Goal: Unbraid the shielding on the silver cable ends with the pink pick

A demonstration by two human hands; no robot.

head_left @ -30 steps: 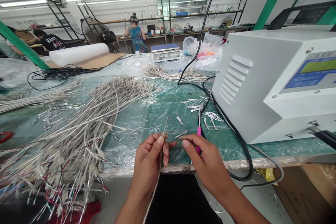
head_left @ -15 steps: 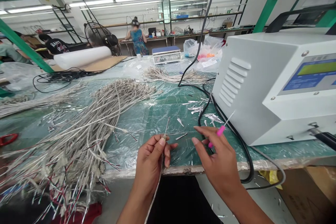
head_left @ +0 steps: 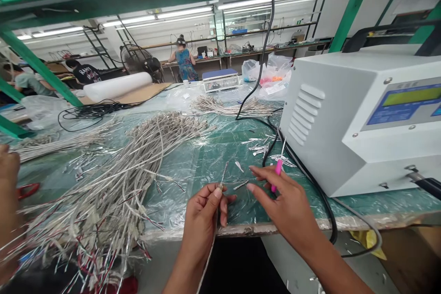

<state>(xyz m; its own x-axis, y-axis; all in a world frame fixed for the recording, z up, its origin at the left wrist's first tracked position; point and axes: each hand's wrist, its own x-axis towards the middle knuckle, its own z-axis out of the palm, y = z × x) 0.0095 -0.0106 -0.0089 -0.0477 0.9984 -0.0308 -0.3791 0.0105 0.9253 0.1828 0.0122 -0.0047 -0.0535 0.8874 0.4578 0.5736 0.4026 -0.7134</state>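
Observation:
A thin grey cable (head_left: 209, 257) runs up through my left hand (head_left: 206, 213), closed on it between thumb and fingers. Its bare, silvery end (head_left: 224, 172) points up past the fingertips. My right hand (head_left: 287, 200) keeps a pink-handled pick (head_left: 276, 175) tucked among its fingers, the slim metal shaft pointing up. Thumb and forefinger of that hand are apart, close to a short dark-and-silver offcut (head_left: 241, 185) on the table; whether they touch it I cannot tell. A white scrap (head_left: 239, 166) lies just beyond.
A large heap of grey cables (head_left: 138, 161) covers the table's left side. At the right stands a grey machine (head_left: 324, 115) with black leads (head_left: 320, 197) beside it. Foil scraps (head_left: 260, 147) lie near it. Another person's hand (head_left: 8, 179) shows at the left edge, by red-handled scissors (head_left: 28, 190).
My right thumb and forefinger have come nearer the left hand and the offcut. The pick now stands more upright. Another person's arm has appeared at the left edge, and the view has shifted slightly.

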